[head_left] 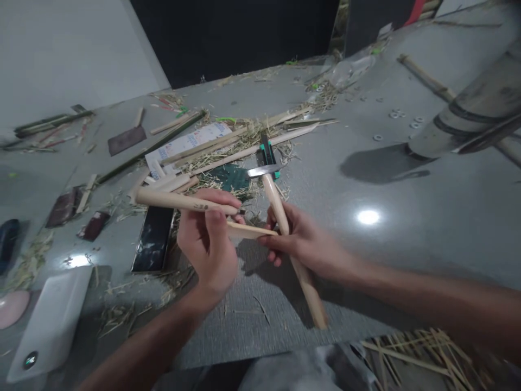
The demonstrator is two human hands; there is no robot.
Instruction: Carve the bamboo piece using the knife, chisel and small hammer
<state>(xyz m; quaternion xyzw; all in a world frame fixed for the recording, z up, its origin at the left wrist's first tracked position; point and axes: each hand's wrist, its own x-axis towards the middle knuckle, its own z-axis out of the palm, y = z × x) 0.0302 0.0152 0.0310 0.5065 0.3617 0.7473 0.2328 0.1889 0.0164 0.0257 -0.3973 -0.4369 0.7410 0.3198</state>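
Scattered around the hands: a black phone with a glossy screen (153,238) just left of the left hand, a white rounded power bank (51,320) near the bottom left corner, a dark rectangular cleaver blade (126,139) further back, long split bamboo strips (240,145) over a litter of pale shavings, a dark green cutting mat (230,176) half buried beneath them. Thick grey-banded bamboo pole (472,111) lying at the right, well apart. Nothing between the camera and the hands.

Left hand (208,247) closed around a pale round wooden handle (183,201) pointing left, fingers also pinching a short flat light bamboo slat (248,231) (thin, tan, smooth-edged). Right hand (303,241) gripping the other end of that slat and wrapped round the long pale wooden shaft of a hammer-like tool (285,239), its metal head (264,170) resting on the shavings. Slat held between both hands, just above the surface, centre frame.

Grey polished stone worktop (407,217) with a bright lamp reflection; white wall left, dark opening behind.
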